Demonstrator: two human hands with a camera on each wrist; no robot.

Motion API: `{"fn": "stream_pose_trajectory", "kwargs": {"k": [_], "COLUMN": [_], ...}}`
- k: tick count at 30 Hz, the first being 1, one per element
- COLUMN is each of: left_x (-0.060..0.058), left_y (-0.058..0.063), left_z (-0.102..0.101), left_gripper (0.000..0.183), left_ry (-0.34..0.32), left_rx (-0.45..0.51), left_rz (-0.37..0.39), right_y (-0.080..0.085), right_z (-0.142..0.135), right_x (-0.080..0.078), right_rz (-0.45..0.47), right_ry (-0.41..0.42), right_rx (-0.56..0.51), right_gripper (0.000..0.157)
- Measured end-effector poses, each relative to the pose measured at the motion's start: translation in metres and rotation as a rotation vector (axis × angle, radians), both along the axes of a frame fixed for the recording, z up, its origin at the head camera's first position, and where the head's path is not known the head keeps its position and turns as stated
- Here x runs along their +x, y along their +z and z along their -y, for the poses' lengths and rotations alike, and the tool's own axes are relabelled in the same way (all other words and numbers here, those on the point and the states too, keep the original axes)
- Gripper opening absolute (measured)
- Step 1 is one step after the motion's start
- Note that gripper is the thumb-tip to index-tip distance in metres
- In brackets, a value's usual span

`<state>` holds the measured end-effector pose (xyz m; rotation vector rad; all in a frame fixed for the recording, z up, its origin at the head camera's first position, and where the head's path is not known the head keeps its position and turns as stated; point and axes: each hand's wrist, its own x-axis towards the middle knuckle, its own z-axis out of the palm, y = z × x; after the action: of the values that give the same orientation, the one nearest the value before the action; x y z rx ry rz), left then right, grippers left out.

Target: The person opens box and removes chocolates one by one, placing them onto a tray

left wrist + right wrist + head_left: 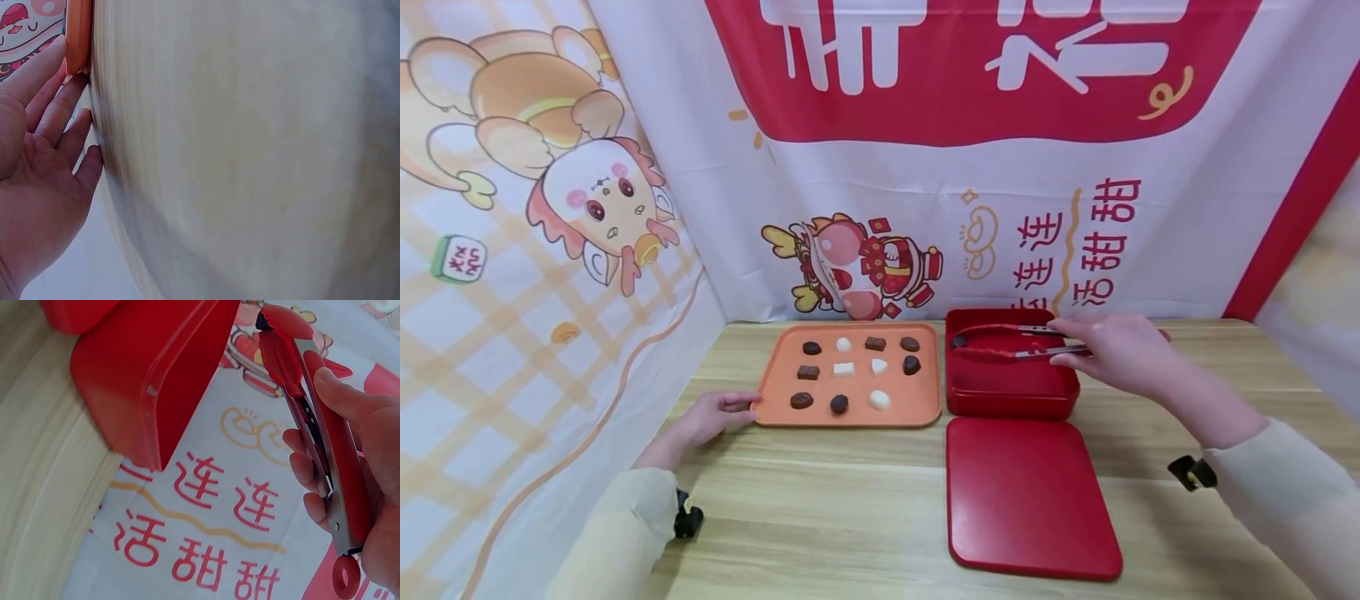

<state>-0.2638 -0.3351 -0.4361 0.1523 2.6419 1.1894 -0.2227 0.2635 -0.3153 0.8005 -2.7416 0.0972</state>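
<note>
My right hand (1116,350) grips red-and-silver tongs (340,456) by their handles, over the open red box (1011,404). A dark chocolate (958,342) is between the red tips of the tongs; the right wrist view shows part of it as a dark bit at the tips. At the left, my left hand (713,417) pinches the front left corner of an orange tray (857,419) between thumb and fingertips, its other fingers fairly straight along the table edge. Several dark, brown and white chocolates (844,369) lie in rough rows on that tray.
A flat red lid (1030,500) lies on the wooden table (820,517) in front of the box. Printed cloth (880,192) hangs behind the table, and another patterned cloth (625,350) runs along its left side.
</note>
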Motion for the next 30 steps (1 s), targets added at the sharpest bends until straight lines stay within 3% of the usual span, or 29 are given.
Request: {"fn": "stream_pose_trajectory", "kwargs": {"k": [10, 22, 30], "left_x": [-0.002, -0.001, -0.001], "left_y": [0.000, 0.000, -0.001], "left_z": [-0.001, -0.001, 0.000], "left_gripper": [0.050, 0.050, 0.050], "left_ry": [0.009, 0.014, 0.011], "left_rx": [0.016, 0.012, 0.018], "left_rz": [0.012, 0.005, 0.000], "right_y": [-0.005, -0.017, -0.015], "right_z": [0.024, 0.053, 0.070], "right_x": [0.001, -0.004, -0.006], "right_rz": [0.016, 0.020, 0.016], "right_ry": [0.055, 0.133, 0.183], "right_rx": [-0.007, 0.064, 0.111], "right_gripper": [0.054, 0.051, 0.049]}}
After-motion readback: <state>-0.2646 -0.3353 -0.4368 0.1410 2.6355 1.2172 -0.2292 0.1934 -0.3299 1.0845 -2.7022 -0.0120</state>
